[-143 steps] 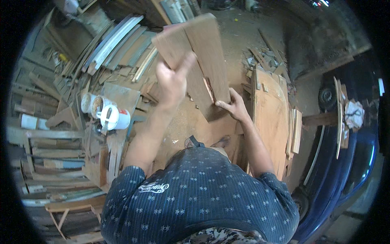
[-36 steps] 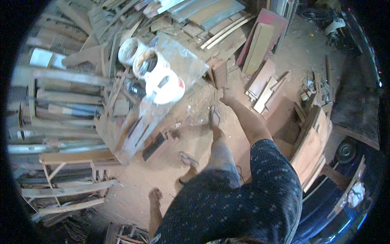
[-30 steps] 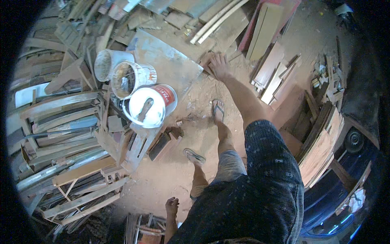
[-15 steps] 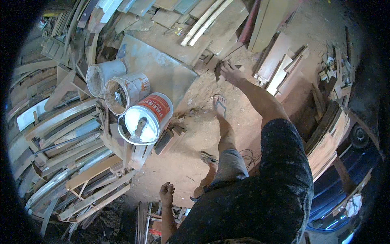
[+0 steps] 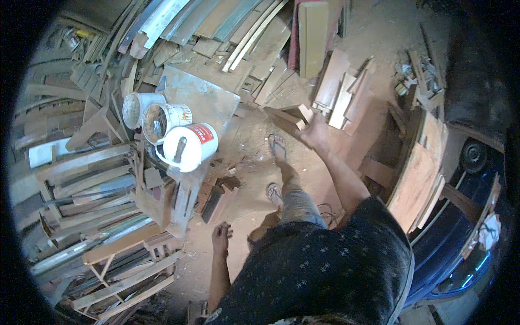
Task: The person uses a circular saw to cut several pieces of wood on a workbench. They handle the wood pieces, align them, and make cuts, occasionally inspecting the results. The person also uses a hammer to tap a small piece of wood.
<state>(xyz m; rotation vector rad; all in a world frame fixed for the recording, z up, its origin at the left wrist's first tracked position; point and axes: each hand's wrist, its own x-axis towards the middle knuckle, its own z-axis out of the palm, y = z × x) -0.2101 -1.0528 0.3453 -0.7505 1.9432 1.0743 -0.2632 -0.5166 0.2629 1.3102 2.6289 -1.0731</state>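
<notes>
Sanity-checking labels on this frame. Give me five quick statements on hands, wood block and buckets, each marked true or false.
1. The right hand reaches forward onto a wooden block on the floor. True.
2. The left hand grips a hammer. False: it hangs empty beside the body.
3. Three buckets sit together on the person's left. True.
4. The nearest, white bucket stands upright. False: it lies tipped on its side.
5. The person's feet are bare. False: a sandal shows on each foot.
</notes>
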